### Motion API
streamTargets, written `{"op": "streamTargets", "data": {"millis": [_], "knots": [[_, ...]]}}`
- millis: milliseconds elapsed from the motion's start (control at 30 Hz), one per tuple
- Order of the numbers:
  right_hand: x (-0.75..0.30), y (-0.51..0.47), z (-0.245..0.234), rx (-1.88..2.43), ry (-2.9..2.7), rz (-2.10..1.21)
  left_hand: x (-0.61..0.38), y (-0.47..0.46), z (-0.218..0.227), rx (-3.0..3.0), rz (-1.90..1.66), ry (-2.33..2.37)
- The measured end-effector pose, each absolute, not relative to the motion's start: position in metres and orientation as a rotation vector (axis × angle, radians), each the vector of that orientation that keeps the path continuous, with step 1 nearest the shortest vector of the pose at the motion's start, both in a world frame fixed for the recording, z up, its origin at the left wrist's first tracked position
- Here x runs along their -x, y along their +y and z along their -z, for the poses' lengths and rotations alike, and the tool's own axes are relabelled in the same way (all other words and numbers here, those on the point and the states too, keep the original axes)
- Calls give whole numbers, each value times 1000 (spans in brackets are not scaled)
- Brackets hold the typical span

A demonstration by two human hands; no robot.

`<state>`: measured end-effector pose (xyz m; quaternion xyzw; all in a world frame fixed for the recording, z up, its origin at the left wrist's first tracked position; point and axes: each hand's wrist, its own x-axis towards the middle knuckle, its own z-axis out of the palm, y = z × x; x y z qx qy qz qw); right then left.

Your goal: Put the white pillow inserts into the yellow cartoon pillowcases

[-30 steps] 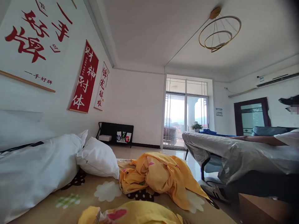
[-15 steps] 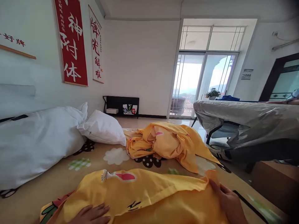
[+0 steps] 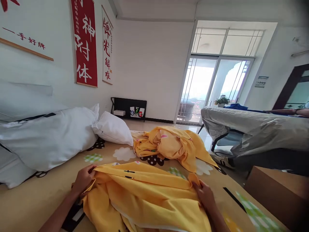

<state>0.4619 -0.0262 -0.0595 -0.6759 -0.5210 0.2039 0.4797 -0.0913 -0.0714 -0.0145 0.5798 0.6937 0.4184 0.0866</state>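
Observation:
A yellow printed cloth [image 3: 149, 199], perhaps a pillowcase or cover, is stretched between my hands just above the bed. My left hand [image 3: 84, 177] is closed on its far left corner, fingers pinching the edge. At the far right corner my right hand [image 3: 202, 193] grips the fabric, and a small flap stands up by the thumb. The cloth's far edge runs nearly straight between the two hands, while the near part hangs in loose folds. Beyond it, a bunched yellow and peach fabric [image 3: 171, 145] lies in a heap on the patterned bed sheet [image 3: 106, 190].
White pillows [image 3: 65, 138] and a smaller white cushion [image 3: 113, 127] lie at the left. A cardboard box [image 3: 275, 193] stands beside the bed's right side. Farther right is a plastic-covered table [image 3: 241, 119], where a person's forearm [image 3: 287, 111] rests. A low black shelf [image 3: 127, 108] stands against the wall.
My left hand has gone from lying flat on the cloth to gripping its left corner. The cloth's far edge is now pulled straighter, and the right hand still holds its corner. The view has shifted left.

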Motion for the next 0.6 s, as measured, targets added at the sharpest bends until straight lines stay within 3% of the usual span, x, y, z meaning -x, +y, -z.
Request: {"op": "streamTargets", "data": {"millis": [167,300,433,600], "knots": [[-459,-75,55,1324,-831,-852,88,-99,8,-1636,-1397,2171],[-460,-110,38,1253,-784,-929,101,-121,-30,-1809,-1174,2248],[-470,-122,-28,1193,-825,-893,109,-137,-99,-1953,-1028,2341],[-490,-144,-145,1138,-1013,-769,100,-168,-201,-1998,-1316,2591]]}}
